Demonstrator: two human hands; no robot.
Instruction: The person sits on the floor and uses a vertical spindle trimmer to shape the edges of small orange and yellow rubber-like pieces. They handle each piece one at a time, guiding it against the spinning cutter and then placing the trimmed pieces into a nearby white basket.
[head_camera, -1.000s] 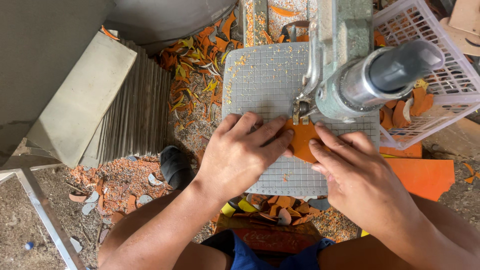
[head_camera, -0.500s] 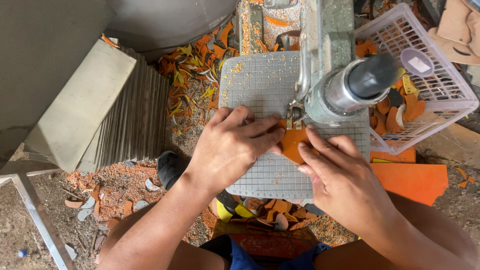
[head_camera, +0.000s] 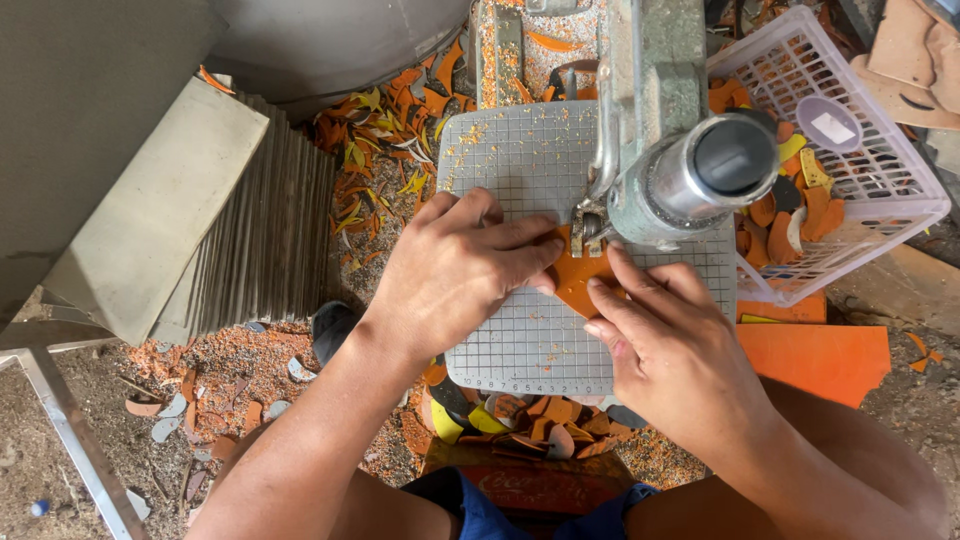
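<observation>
A flat orange piece (head_camera: 578, 280) lies on the gridded grey saw table (head_camera: 510, 160), pushed against the blade under the grey-green machine head (head_camera: 690, 170). My left hand (head_camera: 455, 270) presses its fingers flat on the piece's left side. From the near right, the fingertips of my right hand (head_camera: 670, 350) hold down the other side. Most of the piece is hidden under my fingers.
A white plastic basket (head_camera: 850, 130) with several cut orange shapes stands at the right. An orange sheet (head_camera: 815, 355) lies on the ground beside it. A stack of grey tiles (head_camera: 200, 220) leans at the left. Orange and yellow offcuts litter the ground around the table.
Both hands have stayed on the orange piece at the blade, shifting it only slightly. The view has drifted a little.
</observation>
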